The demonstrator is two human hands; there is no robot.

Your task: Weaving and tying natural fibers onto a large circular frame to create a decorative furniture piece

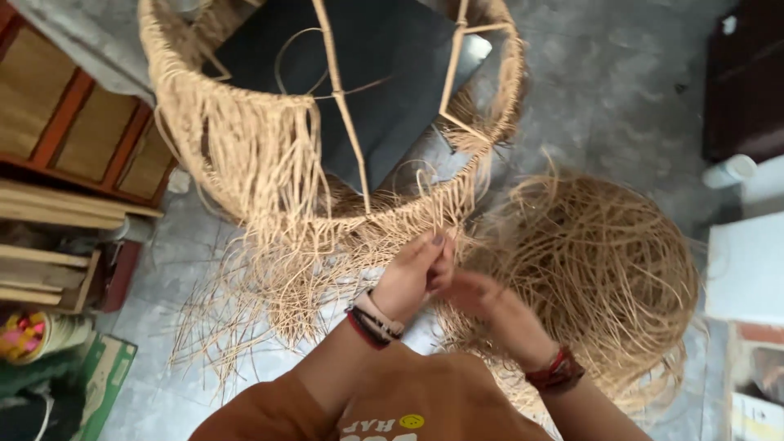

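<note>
The half-woven basket frame of pale tan cane strands (269,139) lies tipped on its side on the grey concrete floor (621,90), its open mouth facing the camera, with thin bare ribs crossing the opening and a flat black board (384,73) visible through it. Loose, unwoven strand ends hang from the lower rim and fan out over the floor. The left hand (408,278) is raised to this lower rim; its fingers (437,249) are closed in a pinch on a few loose strands just below the woven edge. The right hand (478,294) sits directly beside the left, touching it; its fingers are curled inward, but whether they grip a strand cannot be determined because the left hand covers them. The left wrist carries dark and red bands, and the right wrist a red band. A large tangled round bundle of loose cane strands (596,269) rests on the floor to the right of the hands, close to the basket. Stacked wooden frames (57,204) stand at the left edge, and a white box (747,269) sits at the right edge.
</note>
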